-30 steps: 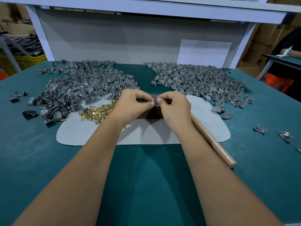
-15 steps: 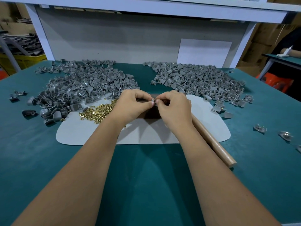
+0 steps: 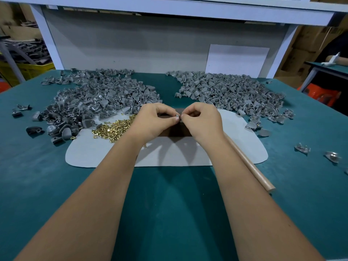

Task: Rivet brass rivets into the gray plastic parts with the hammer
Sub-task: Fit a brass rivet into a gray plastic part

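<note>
A gray plastic part (image 3: 177,116) sits pinched between both hands — left hand (image 3: 152,121) and right hand (image 3: 202,122), fingertips curled on it — above the pale mat (image 3: 105,153). Brass rivets (image 3: 113,129) lie heaped just left; the hammer handle (image 3: 250,166) rests on the tabletop (image 3: 169,213) under the right wrist.

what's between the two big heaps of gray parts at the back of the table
In the head view, a bare strip of teal table separates the left heap from the right heap; no loose parts lie in it.

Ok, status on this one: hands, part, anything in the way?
Both hands, left and right, pinch one gray part above the mat. Hammer lies untouched by the right forearm. Nothing in the way.
</note>
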